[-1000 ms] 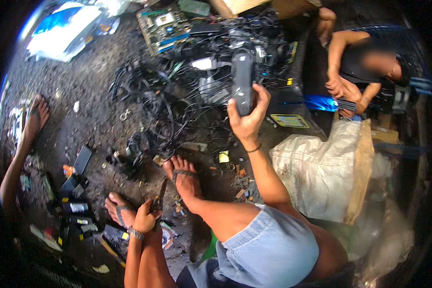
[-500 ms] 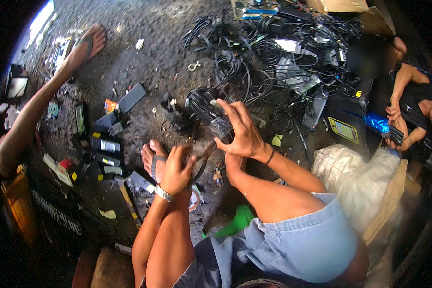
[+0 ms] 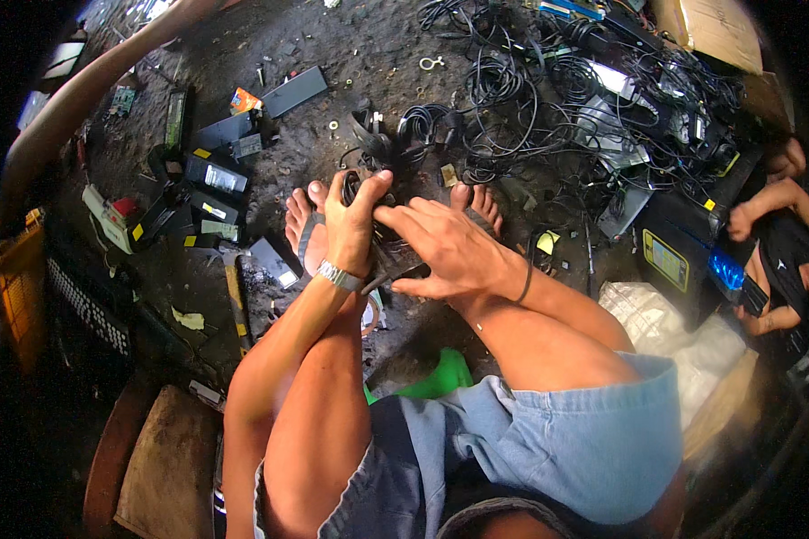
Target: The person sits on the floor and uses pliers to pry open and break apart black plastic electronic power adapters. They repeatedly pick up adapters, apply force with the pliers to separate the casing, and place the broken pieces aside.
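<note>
My left hand (image 3: pixel 351 225), with a metal watch on its wrist, is closed around a small bundle of black cable (image 3: pixel 350 189); most of it is hidden by the fingers. Close against it, my right hand (image 3: pixel 454 244) reaches across with a dark band at its wrist. Between its thumb and fingers lies a dark metal tool that looks like pliers (image 3: pixel 394 271), partly covered by both hands. Both hands are held low between my knees, above my bare feet in sandals. Beyond them, loops of black cable (image 3: pixel 422 121) lie on the dirt floor.
A large heap of cables (image 3: pixel 512 99) and electronic parts spreads to the far right. Black battery-like blocks (image 3: pixel 216 178) and a hammer (image 3: pixel 235 301) lie at left. A white sack (image 3: pixel 656 319) stands at right, near another person's arms (image 3: pixel 777 202). Another person's leg (image 3: pixel 90 76) is at upper left.
My hands have come together. The cable bundle, held up in my right hand before, is now lower and in my left. The view has shifted, so the floor things appear higher and farther right.
</note>
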`<state>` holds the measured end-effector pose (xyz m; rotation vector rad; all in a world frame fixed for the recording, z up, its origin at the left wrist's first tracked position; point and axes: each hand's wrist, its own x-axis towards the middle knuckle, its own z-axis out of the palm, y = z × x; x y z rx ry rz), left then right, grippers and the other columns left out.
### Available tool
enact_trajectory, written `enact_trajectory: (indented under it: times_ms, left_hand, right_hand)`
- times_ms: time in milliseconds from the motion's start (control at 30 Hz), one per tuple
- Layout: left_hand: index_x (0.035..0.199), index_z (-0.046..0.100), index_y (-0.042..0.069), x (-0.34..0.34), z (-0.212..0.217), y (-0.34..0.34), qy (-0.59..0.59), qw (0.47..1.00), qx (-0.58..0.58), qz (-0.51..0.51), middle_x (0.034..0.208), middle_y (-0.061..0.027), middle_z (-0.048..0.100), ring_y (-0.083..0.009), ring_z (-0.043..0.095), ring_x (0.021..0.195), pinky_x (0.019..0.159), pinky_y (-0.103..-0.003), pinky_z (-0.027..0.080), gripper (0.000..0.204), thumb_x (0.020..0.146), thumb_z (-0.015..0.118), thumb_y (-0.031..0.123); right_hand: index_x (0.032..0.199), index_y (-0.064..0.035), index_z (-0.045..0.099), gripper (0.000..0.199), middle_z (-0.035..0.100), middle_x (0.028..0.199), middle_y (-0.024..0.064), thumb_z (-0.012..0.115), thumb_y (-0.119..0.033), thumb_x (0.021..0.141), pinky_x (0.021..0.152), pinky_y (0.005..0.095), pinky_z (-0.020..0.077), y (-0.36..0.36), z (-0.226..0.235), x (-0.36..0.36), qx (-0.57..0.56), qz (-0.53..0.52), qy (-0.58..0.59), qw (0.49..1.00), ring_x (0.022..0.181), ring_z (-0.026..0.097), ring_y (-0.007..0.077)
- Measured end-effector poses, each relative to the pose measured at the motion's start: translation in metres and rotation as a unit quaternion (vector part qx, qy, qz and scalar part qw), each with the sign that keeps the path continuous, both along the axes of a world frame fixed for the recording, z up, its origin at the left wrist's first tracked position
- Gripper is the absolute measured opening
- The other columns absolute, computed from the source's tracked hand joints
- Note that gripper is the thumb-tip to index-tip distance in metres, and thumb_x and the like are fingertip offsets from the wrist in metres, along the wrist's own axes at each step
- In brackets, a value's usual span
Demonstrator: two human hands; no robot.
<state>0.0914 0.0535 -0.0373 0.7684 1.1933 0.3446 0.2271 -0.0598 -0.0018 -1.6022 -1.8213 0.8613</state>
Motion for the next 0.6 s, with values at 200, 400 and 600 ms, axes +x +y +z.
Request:
enact_trajectory:
  times_ms: [200,400,600]
  left_hand:
    - [0.106,0.068,0.003,-0.013,-0.027,0.037,0.126,0.985,0.114,0.024,0.087,-0.0060,0.072,-0.0231,0.070,0.081,0.074,-0.038,0.056,0.029,0.089,0.073,0.026]
    - [0.096,0.068,0.008,-0.126,-0.042,0.102,-0.118,0.944,-0.052,0.304,0.089,-0.0091,0.073,-0.0265,0.072,0.080,0.074,-0.042,0.060,0.025,0.094,0.066,0.033]
    - [0.108,0.066,0.007,-0.069,0.015,0.080,-0.178,0.959,0.033,0.218,0.097,-0.0118,0.073,-0.0268,0.071,0.086,0.083,-0.040,0.058,0.026,0.093,0.068,0.028]
  right_hand:
    - [0.119,-0.0094,0.059,0.052,0.063,0.080,0.0149,0.085,-0.031,0.079,0.069,0.0485,0.0519,0.014,-0.009,-0.018,-0.004,-0.091,0.044,0.995,0.075,0.065,0.0381]
    - [0.108,-0.0127,0.068,0.029,0.070,0.071,0.0102,0.082,-0.027,0.087,0.059,0.0404,0.0514,-0.029,0.013,0.007,-0.012,-0.153,0.015,0.988,0.065,0.071,0.0265]
    - [0.119,-0.0043,0.068,0.055,0.070,0.087,0.0117,0.080,-0.049,0.089,0.086,0.0399,0.0529,0.007,0.021,0.012,-0.155,-0.186,0.140,0.960,0.086,0.070,0.0259]
